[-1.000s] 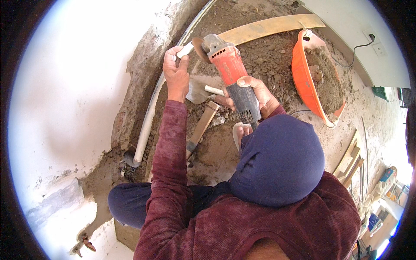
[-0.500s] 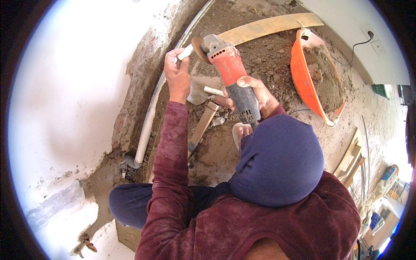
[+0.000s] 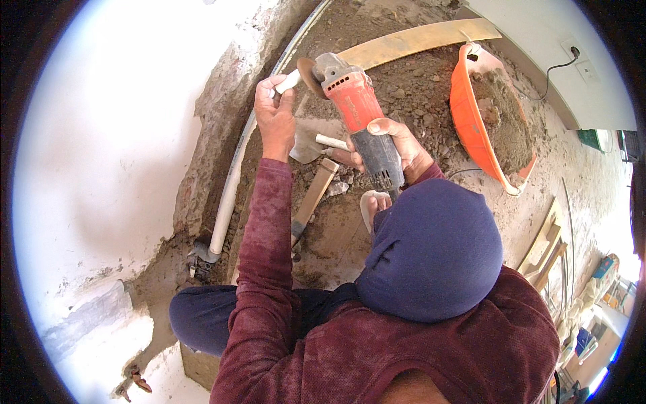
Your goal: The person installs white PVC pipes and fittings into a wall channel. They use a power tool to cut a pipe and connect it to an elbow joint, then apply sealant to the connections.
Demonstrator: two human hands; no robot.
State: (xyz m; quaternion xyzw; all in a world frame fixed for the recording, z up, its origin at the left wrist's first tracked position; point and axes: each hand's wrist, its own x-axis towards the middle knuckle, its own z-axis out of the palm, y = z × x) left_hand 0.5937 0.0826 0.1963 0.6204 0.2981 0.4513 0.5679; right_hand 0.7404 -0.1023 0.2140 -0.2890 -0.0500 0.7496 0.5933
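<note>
My left hand (image 3: 274, 121) pinches a short white tube (image 3: 289, 81), which looks like a piece of plastic pipe. Its far end meets the brown disc (image 3: 311, 77) of an angle grinder (image 3: 353, 101); whether the disc is spinning cannot be told. My right hand (image 3: 404, 145) is wrapped round the grinder's dark rear body, thumb on top. Below the disc lies a trowel (image 3: 307, 147) with a grey blade. Close to it rests another short white tube (image 3: 331, 141). A tool with a flat wooden handle (image 3: 315, 194) lies nearer to me, its lower end partly hidden.
A long white pipe (image 3: 232, 182) runs along the broken wall base at the left. Beyond the grinder lies a curved-looking wooden board (image 3: 417, 42) on rubble. An orange tub (image 3: 464, 108) holding soil stands at the right. My bent knee (image 3: 431, 249) hides part of my right arm.
</note>
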